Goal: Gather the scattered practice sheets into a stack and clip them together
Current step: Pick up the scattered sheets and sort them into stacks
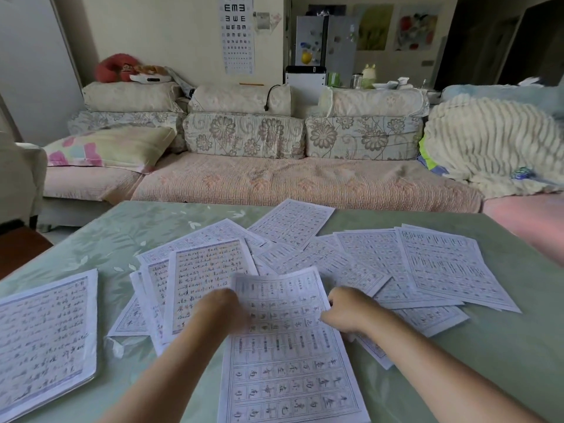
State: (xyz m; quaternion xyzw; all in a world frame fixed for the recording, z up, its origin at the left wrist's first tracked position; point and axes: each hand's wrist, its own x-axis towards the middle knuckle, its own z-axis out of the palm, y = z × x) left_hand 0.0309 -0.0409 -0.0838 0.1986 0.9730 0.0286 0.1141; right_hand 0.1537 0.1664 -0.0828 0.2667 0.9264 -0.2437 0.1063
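Observation:
Several white practice sheets printed with grids of characters lie scattered across the green table (503, 346). One long sheet (290, 361) lies in front of me, its far end lifted and curled. My left hand (222, 312) grips that sheet's left edge. My right hand (348, 309) pinches its right edge, fingers closed. A small neat stack of sheets (42, 337) rests at the table's left edge. More sheets (439, 264) overlap at the right and back. No clip is visible.
A sofa (305, 178) with floral cushions runs along the table's far side. A pillow (110, 148) lies on its left and a striped blanket (488, 141) on its right. A small crumpled scrap (117, 346) sits by the left sheets.

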